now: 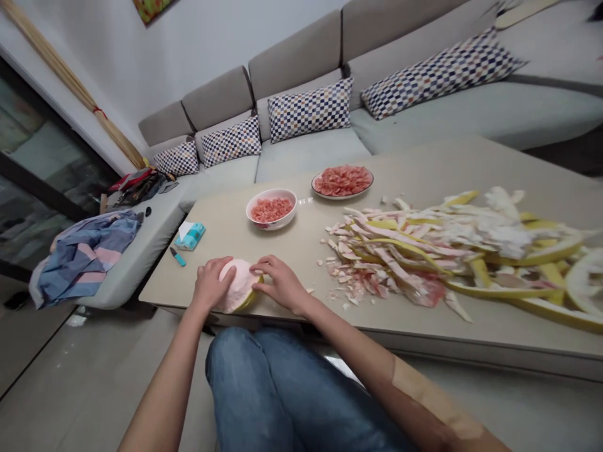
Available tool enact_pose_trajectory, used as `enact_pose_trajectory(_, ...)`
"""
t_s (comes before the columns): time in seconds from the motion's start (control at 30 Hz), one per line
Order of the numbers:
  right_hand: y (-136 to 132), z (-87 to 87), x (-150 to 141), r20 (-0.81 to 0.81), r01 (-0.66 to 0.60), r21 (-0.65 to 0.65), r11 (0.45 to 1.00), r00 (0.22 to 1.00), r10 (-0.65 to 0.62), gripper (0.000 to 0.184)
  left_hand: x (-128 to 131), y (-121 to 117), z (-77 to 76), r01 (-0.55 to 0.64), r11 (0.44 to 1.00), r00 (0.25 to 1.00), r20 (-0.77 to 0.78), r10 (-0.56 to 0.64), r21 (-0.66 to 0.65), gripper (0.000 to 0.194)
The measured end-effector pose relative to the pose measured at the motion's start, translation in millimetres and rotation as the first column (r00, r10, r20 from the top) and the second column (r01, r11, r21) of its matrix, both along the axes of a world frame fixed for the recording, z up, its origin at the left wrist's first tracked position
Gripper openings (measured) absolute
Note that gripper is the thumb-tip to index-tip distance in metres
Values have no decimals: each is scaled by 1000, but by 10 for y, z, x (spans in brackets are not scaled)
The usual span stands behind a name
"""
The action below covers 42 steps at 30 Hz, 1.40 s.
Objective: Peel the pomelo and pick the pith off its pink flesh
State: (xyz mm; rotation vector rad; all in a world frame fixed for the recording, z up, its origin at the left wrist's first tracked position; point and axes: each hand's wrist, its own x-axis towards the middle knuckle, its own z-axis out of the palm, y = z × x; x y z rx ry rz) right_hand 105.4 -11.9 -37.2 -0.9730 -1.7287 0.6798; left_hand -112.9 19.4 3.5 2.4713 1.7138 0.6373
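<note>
The part-peeled fruit point(241, 284) sits on the counter point(221, 232) directly between both grips, the left grip point(211, 285) curled around its left side, the right grip point(284, 287) bent at its rind-edged right side, whether pinching I cannot tell.

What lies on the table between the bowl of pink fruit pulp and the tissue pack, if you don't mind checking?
Nothing: the head view shows only bare tabletop between the bowl and the tissue pack.
</note>
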Motion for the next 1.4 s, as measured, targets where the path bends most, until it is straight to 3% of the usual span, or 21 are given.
enact_pose_trajectory(0.1, 16, -10, 109, 224, 2, 134, 991, 974, -33, 31, 72, 32, -36, 36, 998, 995, 92, -40, 47, 35)
enact_pose_trajectory(0.2, -6, -44, 194, 316, -13, 169, 985, 948, -41, 31, 92, 67, -44, 26, 999, 988, 152, -32, 41, 34)
enact_pose_trajectory(0.4, 24, -93, 175, 445, -34, 248, 968, 892, -82, 30, -89, 82, 28, 136, 979, 985, 126, -118, -151, 55)
enact_pose_trajectory(0.73, 146, 92, 177, 661, -195, 226, 955, 751, -3, 17, -68, 105, 3, 126, 978, 981, 168, -98, -168, 54)
enact_pose_trajectory(0.87, 139, 96, 162, 696, -240, 209, 948, 717, 29, 14, -61, 90, 15, 128, 977, 982, 162, -101, -170, 55)
enact_pose_trajectory(1.17, 119, -56, 172, 654, -307, 190, 933, 748, 113, 7, -17, 66, 25, 122, 978, 985, 140, -99, -168, 56)
enact_pose_trajectory(1.3, 44, -156, 154, 638, -278, 202, 939, 765, 89, 15, -18, 49, 13, 80, 985, 987, 152, -57, -151, 55)
enact_pose_trajectory(1.4, -18, -162, 151, 631, -189, 212, 959, 776, 13, 18, -32, 31, -8, 37, 990, 984, 177, -12, -139, 52)
